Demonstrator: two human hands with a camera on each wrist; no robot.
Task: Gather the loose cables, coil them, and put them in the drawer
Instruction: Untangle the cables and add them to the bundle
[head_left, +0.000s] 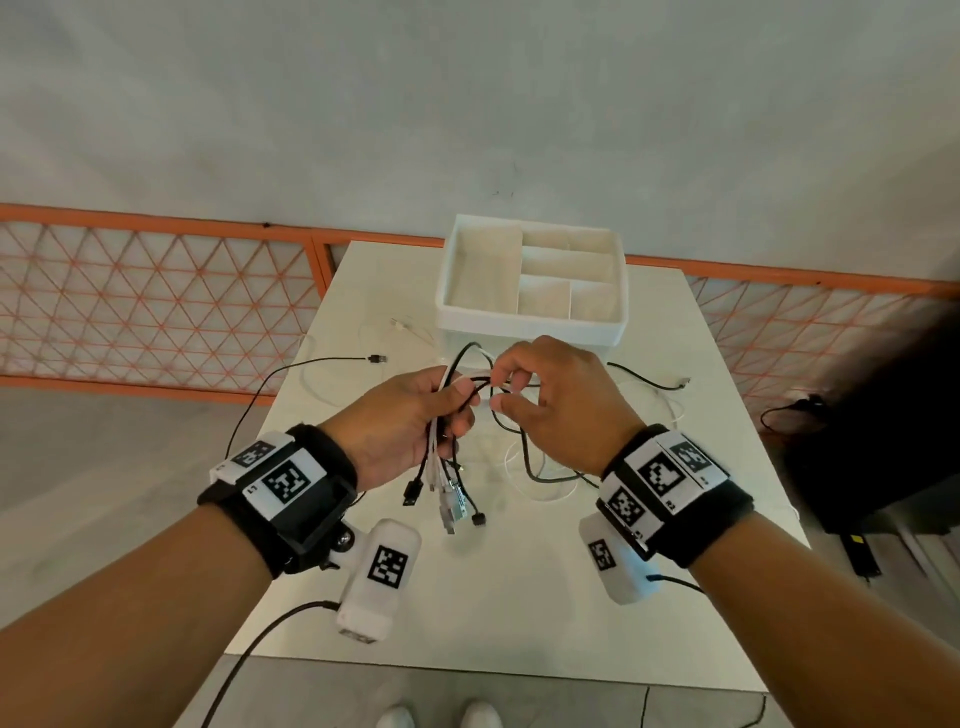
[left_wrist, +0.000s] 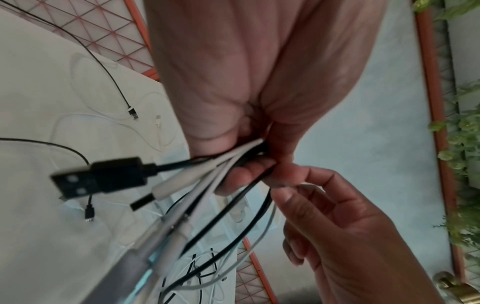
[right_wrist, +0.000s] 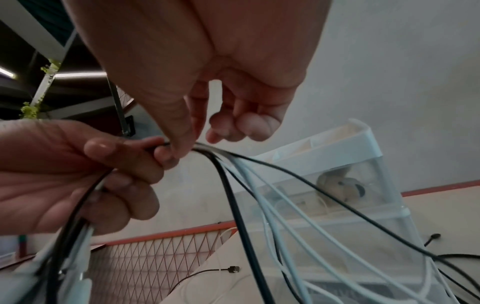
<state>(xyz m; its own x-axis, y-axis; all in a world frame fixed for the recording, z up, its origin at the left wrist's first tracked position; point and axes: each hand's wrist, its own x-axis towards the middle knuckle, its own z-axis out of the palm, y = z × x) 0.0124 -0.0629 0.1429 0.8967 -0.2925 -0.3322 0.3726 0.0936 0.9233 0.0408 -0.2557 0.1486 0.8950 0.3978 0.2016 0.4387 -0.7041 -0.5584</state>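
My left hand (head_left: 457, 408) grips a bundle of black and white cables (head_left: 441, 483) above the white table (head_left: 519, 597); their plug ends hang below the fist. In the left wrist view a black USB plug (left_wrist: 98, 179) sticks out of that bundle. My right hand (head_left: 506, 389) pinches a black cable (head_left: 524, 447) between thumb and forefinger, right beside the left fingers (right_wrist: 124, 164). From the pinch (right_wrist: 182, 146), the cable strands (right_wrist: 259, 185) trail down to the table. The white drawer unit (head_left: 530, 327) stands at the far edge, drawers shut, with an open divided tray on top.
Loose cables lie on the table: a black one with a USB plug (head_left: 376, 358) at the left, a white one (head_left: 402, 326) by the unit, a black one (head_left: 649, 382) at the right. An orange mesh fence (head_left: 156, 301) runs behind. A dark object (head_left: 883, 426) stands to the right.
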